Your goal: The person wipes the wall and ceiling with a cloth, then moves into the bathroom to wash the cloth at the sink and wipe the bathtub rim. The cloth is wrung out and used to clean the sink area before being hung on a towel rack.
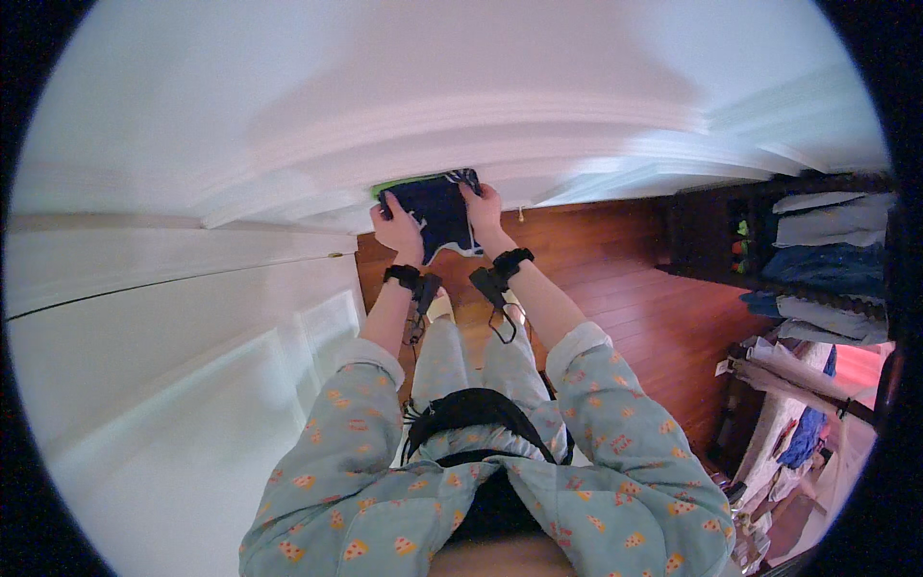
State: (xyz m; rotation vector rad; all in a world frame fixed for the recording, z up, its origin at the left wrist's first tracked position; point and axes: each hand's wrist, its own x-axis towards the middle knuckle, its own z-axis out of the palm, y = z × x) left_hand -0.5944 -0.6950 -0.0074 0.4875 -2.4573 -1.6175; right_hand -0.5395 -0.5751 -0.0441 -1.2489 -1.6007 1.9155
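Note:
Between my two hands hangs a dark navy garment point(440, 213) that looks like shorts, with white trim along its lower edge and white stripes at its upper right corner. My left hand point(399, 229) pinches its upper left corner, the thumb on the near side. The upper right part is gripped by my right hand point(484, 210). A strip of bright green fabric point(386, 187) shows along the top left edge; whether it belongs to the same garment I cannot tell. Black straps with small devices circle both wrists.
A white panelled wall or door point(505, 130) rises just beyond the garment, and a white panelled door point(252, 346) stands at left. Folded clothes point(829, 252) lie on a dark shelf at right. More clothes hang below it. The floor point(613, 267) is reddish-brown wood.

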